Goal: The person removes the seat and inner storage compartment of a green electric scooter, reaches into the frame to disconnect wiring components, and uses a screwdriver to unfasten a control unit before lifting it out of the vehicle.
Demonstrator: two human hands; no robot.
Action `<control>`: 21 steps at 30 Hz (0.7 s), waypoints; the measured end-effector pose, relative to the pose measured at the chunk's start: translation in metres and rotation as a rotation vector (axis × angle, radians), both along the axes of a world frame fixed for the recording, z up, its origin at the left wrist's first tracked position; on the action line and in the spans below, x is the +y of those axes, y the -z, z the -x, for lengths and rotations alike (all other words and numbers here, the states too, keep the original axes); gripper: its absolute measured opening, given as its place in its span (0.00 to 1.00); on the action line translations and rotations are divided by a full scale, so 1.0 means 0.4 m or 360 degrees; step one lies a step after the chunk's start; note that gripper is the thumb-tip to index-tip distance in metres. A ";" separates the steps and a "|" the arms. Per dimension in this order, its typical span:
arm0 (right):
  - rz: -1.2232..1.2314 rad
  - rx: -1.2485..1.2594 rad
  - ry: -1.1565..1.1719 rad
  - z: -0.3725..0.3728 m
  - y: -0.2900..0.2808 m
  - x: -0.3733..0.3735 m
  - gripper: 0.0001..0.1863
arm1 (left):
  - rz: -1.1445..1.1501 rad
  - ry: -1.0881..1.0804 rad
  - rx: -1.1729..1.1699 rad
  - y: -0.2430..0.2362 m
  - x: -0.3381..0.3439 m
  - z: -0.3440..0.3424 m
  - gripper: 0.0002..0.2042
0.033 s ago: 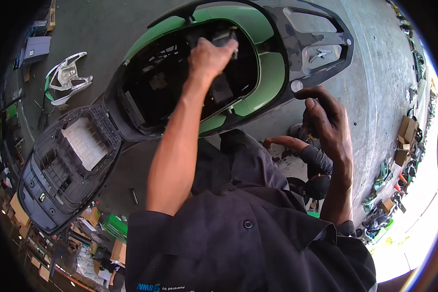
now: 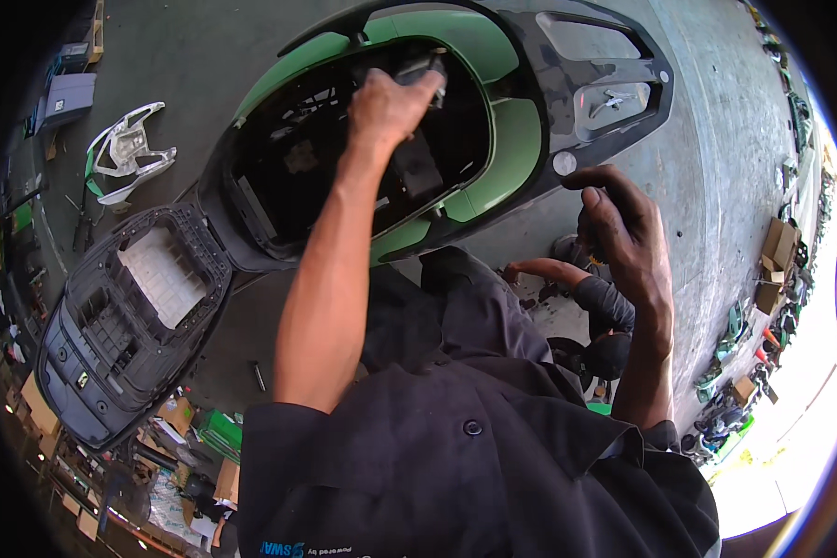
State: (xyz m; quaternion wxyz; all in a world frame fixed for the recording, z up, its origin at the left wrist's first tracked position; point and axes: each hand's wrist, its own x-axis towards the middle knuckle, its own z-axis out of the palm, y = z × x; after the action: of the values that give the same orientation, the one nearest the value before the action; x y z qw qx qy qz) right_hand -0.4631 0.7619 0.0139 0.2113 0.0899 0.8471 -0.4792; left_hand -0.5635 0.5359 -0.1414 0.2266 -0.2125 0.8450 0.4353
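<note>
The left hand [image 2: 388, 110] grips a dark thing [image 2: 417, 69] over the far right part of the open box [image 2: 293, 191] in the scooter [image 2: 553, 130]. A green edge [image 2: 519, 158] bends close by there; more room lies toward the box's left end, near the flipped seat [image 2: 130, 325]. Right of the box, the right hand [image 2: 628, 221] is up, fingers curled; I can't tell if it holds anything. The dark thing is blurry and partly covered. The box's inside is too dark to see well. Below the box, the shirt [image 2: 437, 418] hides part of another person [image 2: 604, 305].

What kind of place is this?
Probably a vehicle repair workshop: there's a green-and-black plastic scooter body with its black seat tipped open, a loose white-and-green plastic frame on the grey floor, and brown cardboard boxes among scattered parts.
</note>
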 end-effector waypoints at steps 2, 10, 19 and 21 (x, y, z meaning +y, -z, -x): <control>-0.0009 -0.0075 0.0010 -0.005 0.006 0.014 0.18 | -0.0028 -0.0006 0.0033 -0.019 -0.012 -0.003 0.40; -0.0031 -0.0098 0.0058 -0.007 0.034 0.005 0.14 | 0.0439 0.0277 0.0498 -0.064 0.018 -0.194 0.39; -0.0545 0.0564 -0.1208 0.295 0.152 -0.186 0.13 | 0.0440 0.0307 0.0460 -0.007 0.009 -0.271 0.43; -0.0695 0.0561 -0.1460 0.341 0.197 -0.243 0.14 | 0.0461 0.0296 0.0459 -0.004 0.014 -0.275 0.44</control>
State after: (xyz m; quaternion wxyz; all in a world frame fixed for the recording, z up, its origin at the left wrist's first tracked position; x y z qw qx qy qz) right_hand -0.5995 0.6646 -0.0647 0.2300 -0.3294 0.9020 -0.1582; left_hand -0.4536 0.5414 -0.1397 0.1099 -0.0996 0.9382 0.3126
